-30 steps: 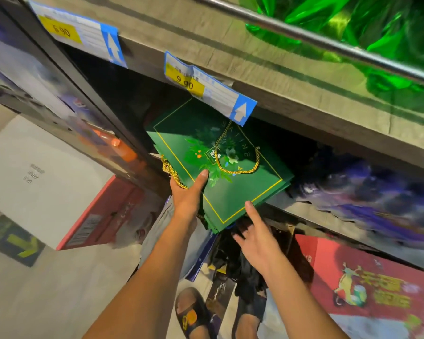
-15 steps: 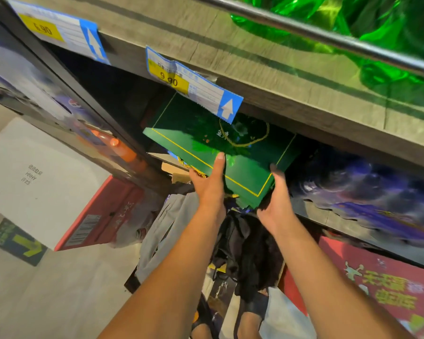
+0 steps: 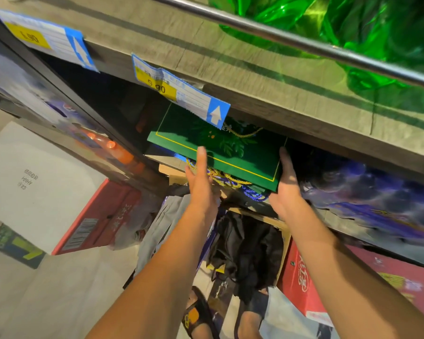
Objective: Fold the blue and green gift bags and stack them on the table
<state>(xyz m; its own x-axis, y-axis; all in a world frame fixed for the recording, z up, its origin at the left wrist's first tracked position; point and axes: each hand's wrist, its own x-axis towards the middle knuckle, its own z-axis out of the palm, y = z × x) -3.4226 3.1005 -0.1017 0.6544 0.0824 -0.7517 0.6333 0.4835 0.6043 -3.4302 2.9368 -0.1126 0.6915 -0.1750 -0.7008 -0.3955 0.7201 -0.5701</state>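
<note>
Beneath the wooden shelf board point(image 3: 255, 77), the stack of green gift bags point(image 3: 242, 157) is seen pushed deeper into the lower shelf than half a second ago. A second ago it jutted well out. The right hand point(image 3: 288, 192) has been shifted to the stack's right front corner, and its straight fingers are laid flat against that edge. The left hand point(image 3: 201, 189) is held open too, one straight finger laid on the top bag. How many bags are stacked cannot be told. Two hands and two red cartons point(image 3: 101, 216) are counted, then two price tags point(image 3: 181, 94) on the board's front. One bunch of gold cord point(image 3: 225, 178) and one of blue cord point(image 3: 253, 193) are now exposed at the stack's front edge.
</note>
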